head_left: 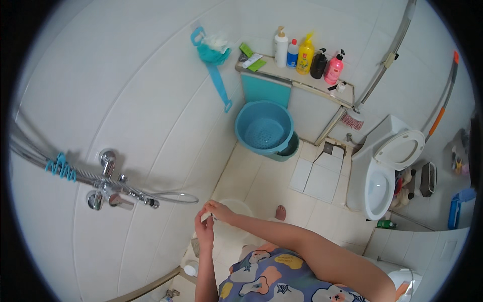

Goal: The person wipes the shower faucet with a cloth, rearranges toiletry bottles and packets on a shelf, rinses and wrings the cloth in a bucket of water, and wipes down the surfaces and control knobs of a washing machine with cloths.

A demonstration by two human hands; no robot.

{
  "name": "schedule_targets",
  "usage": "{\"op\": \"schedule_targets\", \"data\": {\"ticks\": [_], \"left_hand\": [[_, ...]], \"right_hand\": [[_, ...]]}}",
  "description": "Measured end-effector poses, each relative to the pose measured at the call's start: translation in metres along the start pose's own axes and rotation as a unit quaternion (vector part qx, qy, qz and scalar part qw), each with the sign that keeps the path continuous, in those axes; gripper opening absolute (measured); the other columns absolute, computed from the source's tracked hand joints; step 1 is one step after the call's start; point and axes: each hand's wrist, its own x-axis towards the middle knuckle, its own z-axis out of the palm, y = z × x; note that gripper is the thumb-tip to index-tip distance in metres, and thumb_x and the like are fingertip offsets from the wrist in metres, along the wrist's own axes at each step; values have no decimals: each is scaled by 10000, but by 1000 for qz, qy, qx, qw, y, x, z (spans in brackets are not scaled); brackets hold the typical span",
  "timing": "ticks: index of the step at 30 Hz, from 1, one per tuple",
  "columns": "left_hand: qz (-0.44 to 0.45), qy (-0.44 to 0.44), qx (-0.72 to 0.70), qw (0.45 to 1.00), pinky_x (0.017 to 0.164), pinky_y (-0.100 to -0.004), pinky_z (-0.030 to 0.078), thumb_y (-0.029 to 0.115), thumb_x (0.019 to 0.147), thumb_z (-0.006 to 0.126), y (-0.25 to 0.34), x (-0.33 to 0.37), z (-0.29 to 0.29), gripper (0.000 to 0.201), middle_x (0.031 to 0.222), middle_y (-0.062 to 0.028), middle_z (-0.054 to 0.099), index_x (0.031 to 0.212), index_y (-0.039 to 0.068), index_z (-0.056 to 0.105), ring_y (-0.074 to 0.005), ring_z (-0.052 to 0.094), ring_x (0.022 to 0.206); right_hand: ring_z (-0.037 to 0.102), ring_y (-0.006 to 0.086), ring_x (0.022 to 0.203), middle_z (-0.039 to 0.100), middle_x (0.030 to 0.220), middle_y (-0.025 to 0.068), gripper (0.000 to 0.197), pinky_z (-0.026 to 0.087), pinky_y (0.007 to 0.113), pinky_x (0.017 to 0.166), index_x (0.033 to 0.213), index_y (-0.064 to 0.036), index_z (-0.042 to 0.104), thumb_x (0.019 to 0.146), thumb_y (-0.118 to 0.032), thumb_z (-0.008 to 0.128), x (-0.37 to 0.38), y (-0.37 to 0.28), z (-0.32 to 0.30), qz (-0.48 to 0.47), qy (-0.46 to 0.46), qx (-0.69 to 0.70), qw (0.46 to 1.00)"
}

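My left hand and my right hand meet in front of my chest, near the tiled wall. Together they pinch a small white object, too small to identify. The left hand holds it from below and the right fingers close on its top. A chrome shower tap with a hose is mounted on the wall to the left of my hands. A white basin sits on the floor just behind them, partly hidden by my right forearm.
A blue bucket stands on the floor by the far wall. Above it a shelf carries several bottles. A toilet with its lid up is at the right, a mop beside it. A teal scrubber hangs on the wall.
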Motion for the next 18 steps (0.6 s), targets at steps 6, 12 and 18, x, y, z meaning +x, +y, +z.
{"op": "schedule_targets", "data": {"ticks": [6,12,18], "left_hand": [[-102,-71,-200,972,701,-254,487,64,888,585,59,59,109,434,1226,-77,520,1305,77,469,-118,571,866],[-104,-217,-142,960,608,-224,451,126,867,646,113,106,182,223,816,-14,629,1061,16,636,-87,572,743],[-108,-301,-123,939,604,-241,458,152,867,664,156,139,225,184,814,-34,637,977,6,643,-88,561,703]], "right_hand": [[512,116,1046,540,1169,26,343,422,262,895,1300,-147,521,981,-259,457,-25,-32,-121,-82,44,134,987],[564,114,952,599,1064,19,363,467,264,833,1283,-102,551,938,-215,555,-76,-75,-230,-45,87,49,994],[610,109,778,665,886,30,263,509,251,689,1134,-39,659,894,-126,596,-107,-89,-294,-51,227,-44,971]]}}
